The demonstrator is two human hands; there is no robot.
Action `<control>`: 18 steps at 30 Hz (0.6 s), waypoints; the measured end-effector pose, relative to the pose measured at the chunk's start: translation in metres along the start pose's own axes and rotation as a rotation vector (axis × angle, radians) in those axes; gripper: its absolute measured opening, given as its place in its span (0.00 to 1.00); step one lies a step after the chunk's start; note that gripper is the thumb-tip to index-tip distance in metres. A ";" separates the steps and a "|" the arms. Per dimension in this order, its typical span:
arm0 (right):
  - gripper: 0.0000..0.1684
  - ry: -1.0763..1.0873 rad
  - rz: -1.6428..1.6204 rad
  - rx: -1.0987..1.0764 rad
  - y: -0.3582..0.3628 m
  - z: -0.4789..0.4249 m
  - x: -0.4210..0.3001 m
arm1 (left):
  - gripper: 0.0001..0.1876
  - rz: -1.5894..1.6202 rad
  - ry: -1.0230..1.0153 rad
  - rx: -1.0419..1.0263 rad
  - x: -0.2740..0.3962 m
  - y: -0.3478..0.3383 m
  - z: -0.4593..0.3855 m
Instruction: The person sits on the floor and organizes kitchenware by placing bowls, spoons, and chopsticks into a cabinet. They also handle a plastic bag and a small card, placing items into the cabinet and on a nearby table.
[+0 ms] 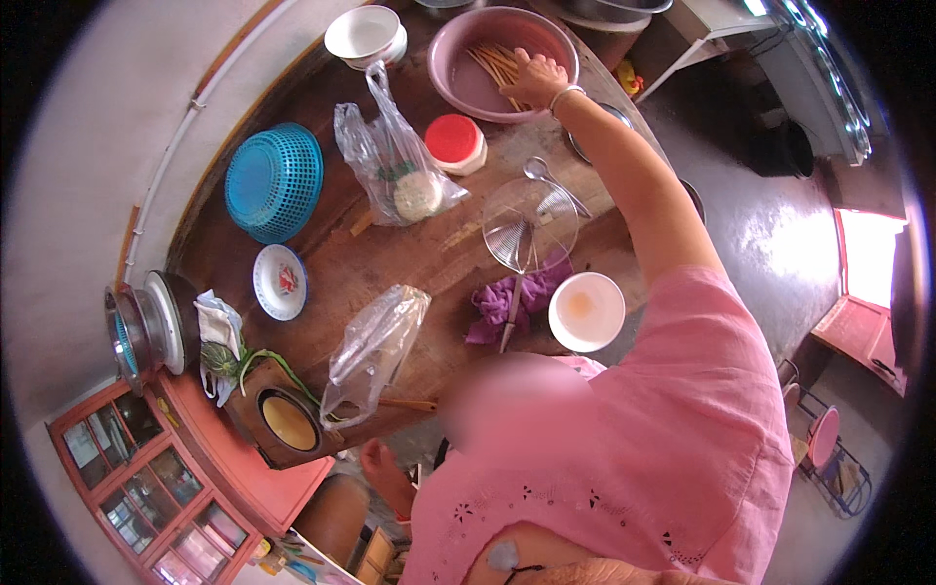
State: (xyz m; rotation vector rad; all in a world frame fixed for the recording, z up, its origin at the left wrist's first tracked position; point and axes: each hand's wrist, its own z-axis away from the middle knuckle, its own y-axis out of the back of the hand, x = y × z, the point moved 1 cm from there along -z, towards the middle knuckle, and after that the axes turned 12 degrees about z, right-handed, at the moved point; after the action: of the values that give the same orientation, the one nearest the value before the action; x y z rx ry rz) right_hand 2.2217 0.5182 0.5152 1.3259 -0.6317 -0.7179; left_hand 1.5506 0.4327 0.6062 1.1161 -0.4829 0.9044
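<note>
My right hand (537, 79) reaches into a pink plastic basin (453, 80) at the top, thumb and fingers around a bundle of wooden chopsticks (497, 62). My left hand (380, 468) hangs low beside the table's near edge; its fingers are partly hidden. Near the basin are a red-lidded jar (453, 139) and a plastic bag (413, 194) with pale and green contents. A wire strainer (530, 227) lies with its handle over a purple cloth (493, 307). Beside the cloth, a white bowl (585, 325) holds a little liquid. A metal spoon (537, 168) rests by the strainer.
Stacked white bowls (363, 36), an upturned blue basket (274, 183) and a patterned dish (280, 281) stand along the wall side. Nearer me are a crumpled clear bag (376, 355), a green-striped gourd (218, 360) and a round yellowish vessel (290, 420). A red cabinet (153, 475) stands lower left.
</note>
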 end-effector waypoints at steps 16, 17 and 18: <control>0.33 -0.130 -0.057 -0.155 -0.059 -0.079 -0.014 | 0.14 -0.161 -0.089 0.079 -0.031 0.014 0.020; 0.32 -0.143 -0.068 -0.150 -0.066 -0.083 -0.010 | 0.14 -0.191 -0.082 0.065 -0.007 0.003 0.022; 0.32 -0.141 -0.088 -0.146 -0.070 -0.088 -0.013 | 0.14 -0.223 -0.073 0.070 0.011 -0.006 0.027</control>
State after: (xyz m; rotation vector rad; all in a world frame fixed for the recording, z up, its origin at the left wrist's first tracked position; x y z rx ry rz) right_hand 2.2738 0.5768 0.4331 1.1811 -0.6238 -0.9180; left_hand 1.5641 0.4115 0.6211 1.2432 -0.3793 0.6918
